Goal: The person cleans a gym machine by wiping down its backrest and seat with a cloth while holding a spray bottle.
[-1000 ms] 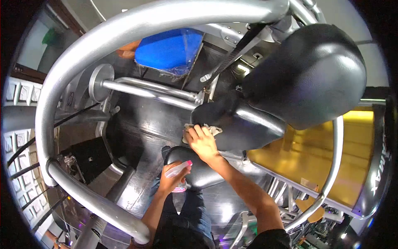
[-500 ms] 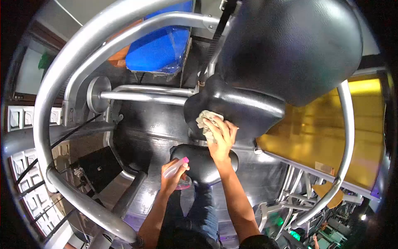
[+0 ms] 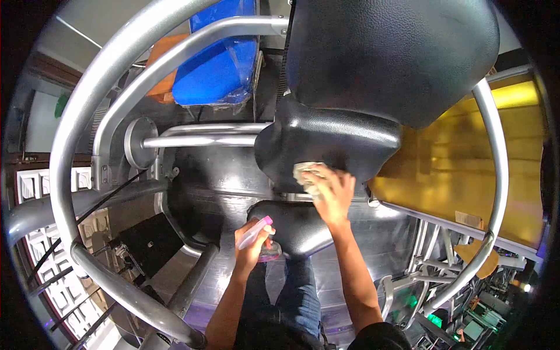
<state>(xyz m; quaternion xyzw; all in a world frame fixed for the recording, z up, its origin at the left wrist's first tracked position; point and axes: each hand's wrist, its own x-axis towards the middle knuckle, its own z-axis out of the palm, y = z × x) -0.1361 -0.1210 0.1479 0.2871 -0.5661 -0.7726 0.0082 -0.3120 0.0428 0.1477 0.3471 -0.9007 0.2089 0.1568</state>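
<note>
My right hand point(image 3: 333, 197) presses a crumpled pale cloth point(image 3: 308, 175) against the front part of a black padded seat point(image 3: 341, 143). Its fingers are bent over the cloth and slightly blurred. Lower and to the left, my left hand point(image 3: 252, 242) is wrapped round a spray bottle with a pink and whitish head point(image 3: 256, 230). The clear body of the bottle shows partly below the fingers. A smaller black pad point(image 3: 291, 224) lies between my hands, nearer my legs. The tall black backrest point(image 3: 396, 58) rises behind the seat.
Thick silver tubes point(image 3: 61, 146) of the machine frame curve round the left side, and another bar point(image 3: 496, 146) bends down on the right. A blue chair point(image 3: 216, 76) stands at the back left. To the right is a yellow panel point(image 3: 461, 169). Gym equipment fills the lower right.
My right hand has slid the cloth right and slightly toward me along the seat. My left hand, still holding the spray bottle, appears slightly further right as the view shifts.
</note>
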